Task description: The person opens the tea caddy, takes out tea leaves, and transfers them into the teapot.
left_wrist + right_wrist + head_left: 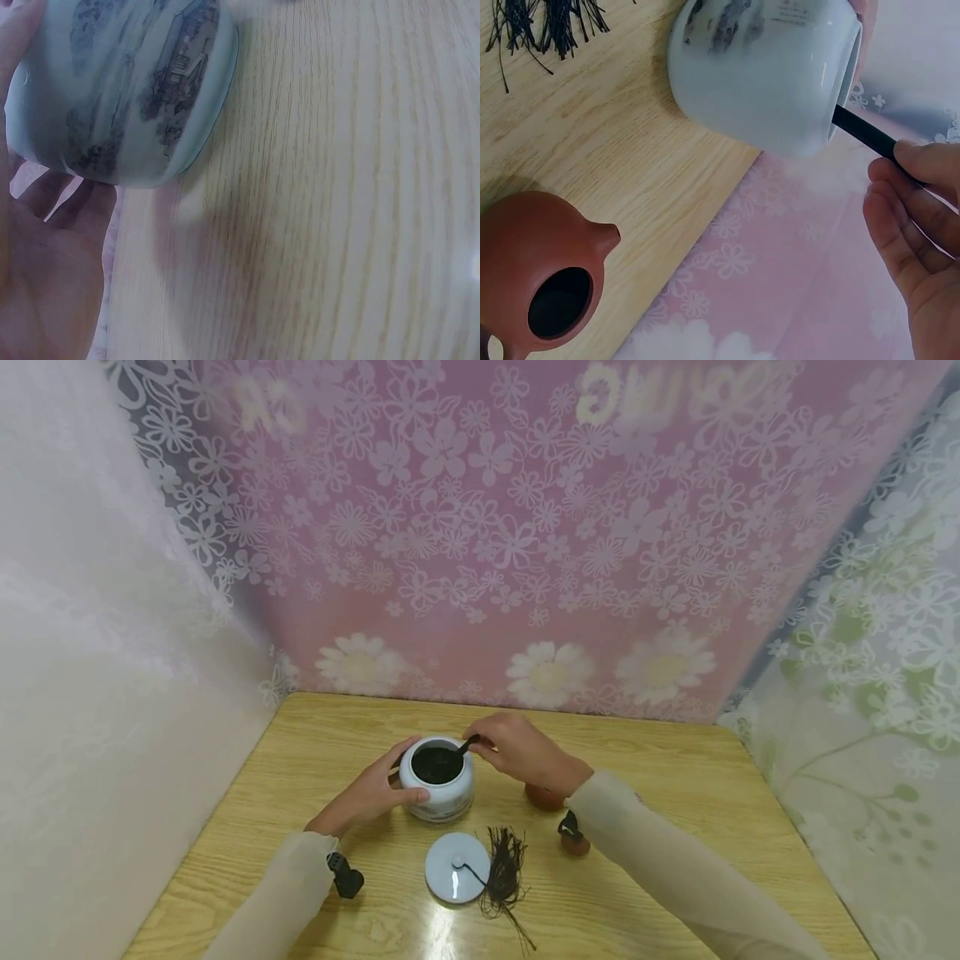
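A white lidded-type jar with a dark landscape print stands on the table, its mouth uncovered. Dark loose contents, resembling tea leaves, show inside. My left hand grips the jar's left side, thumb at the front; the left wrist view shows fingers around the jar's wall. Over the right rim, my right hand pinches a slim black handle between thumb and fingers. The handle's lower end is hidden inside the jar.
In front of the jar lies its round white lid, corded to a dark tassel. A reddish-brown teapot, uncovered, sits under the right forearm. Nearer is a small reddish-brown round piece. Patterned curtains stand behind and beside the table.
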Tool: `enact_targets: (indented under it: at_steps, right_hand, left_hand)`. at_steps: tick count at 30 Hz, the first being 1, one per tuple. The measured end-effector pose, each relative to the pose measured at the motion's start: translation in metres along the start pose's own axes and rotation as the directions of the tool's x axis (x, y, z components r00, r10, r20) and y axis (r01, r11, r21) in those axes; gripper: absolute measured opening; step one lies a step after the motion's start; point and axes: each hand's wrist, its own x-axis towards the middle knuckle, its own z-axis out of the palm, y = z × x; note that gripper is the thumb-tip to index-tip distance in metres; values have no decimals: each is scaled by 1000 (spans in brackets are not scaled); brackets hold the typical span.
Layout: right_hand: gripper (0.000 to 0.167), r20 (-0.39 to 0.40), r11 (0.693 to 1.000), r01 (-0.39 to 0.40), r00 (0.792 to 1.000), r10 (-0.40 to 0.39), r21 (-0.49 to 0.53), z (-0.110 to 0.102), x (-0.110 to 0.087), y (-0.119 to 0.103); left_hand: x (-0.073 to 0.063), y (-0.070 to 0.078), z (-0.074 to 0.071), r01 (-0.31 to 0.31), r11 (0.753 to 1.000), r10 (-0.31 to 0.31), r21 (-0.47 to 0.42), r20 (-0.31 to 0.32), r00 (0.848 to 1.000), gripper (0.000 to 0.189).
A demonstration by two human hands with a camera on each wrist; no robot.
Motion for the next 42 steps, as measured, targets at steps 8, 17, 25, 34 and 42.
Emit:
enact_targets:
  at_steps: [8, 17, 25, 34, 42]
  right_hand:
    - [20, 35, 997, -55, 998, 53, 46, 9, 2, 3]
    - [22, 20, 968, -185, 983, 185, 167, 23, -3, 12]
    - [21, -6, 936, -233, 970, 243, 265, 35, -7, 17]
    - [18, -19, 884, -278, 951, 307, 376, 45, -12, 24]
    - [17, -49, 831, -293, 933, 357, 473, 45, -20, 33]
  left_hand:
    - [2, 0, 1, -4, 1000, 5, -8, 6, 1000, 97]
    - [3, 2, 0, 9, 1000, -9, -5, 2, 1000, 98]
    - [5, 0, 0, 9, 1000, -9, 4, -5, 1000, 98]
    - [6, 0, 1, 13, 1000, -13, 2, -2, 1000, 98]
    - [7, 0, 2, -3, 1000, 3, 12, -14, 1000, 100]
